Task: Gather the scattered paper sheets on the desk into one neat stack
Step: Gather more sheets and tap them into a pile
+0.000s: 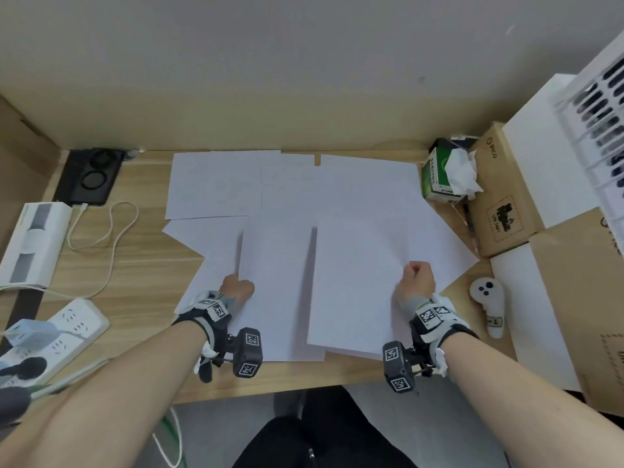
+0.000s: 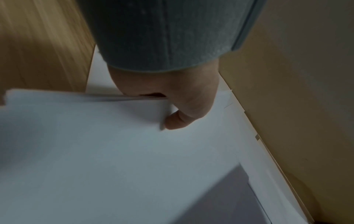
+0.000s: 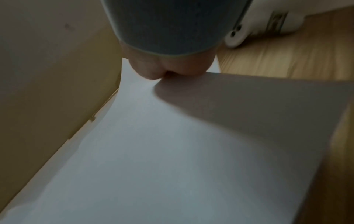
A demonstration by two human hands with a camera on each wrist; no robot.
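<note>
Several white paper sheets (image 1: pixel 216 187) lie spread and overlapping across the wooden desk (image 1: pixel 135 258). My left hand (image 1: pixel 238 288) pinches the left edge of a sheet (image 1: pixel 275 292) near the desk's front middle; the left wrist view shows the thumb (image 2: pixel 176 121) on a thin bundle of sheets (image 2: pixel 95 136). My right hand (image 1: pixel 418 278) grips the right edge of another sheet (image 1: pixel 354 285), which is lifted slightly and casts a shadow. In the right wrist view that sheet (image 3: pixel 172 151) bends up at my curled fingers (image 3: pixel 166 66).
Cardboard boxes (image 1: pixel 506 197) and a green tissue box (image 1: pixel 442 177) crowd the right side. A white controller (image 1: pixel 488 302) lies by my right wrist. Power strips (image 1: pixel 64 336), a white cable (image 1: pixel 111 238) and a black device (image 1: pixel 89 175) sit at the left.
</note>
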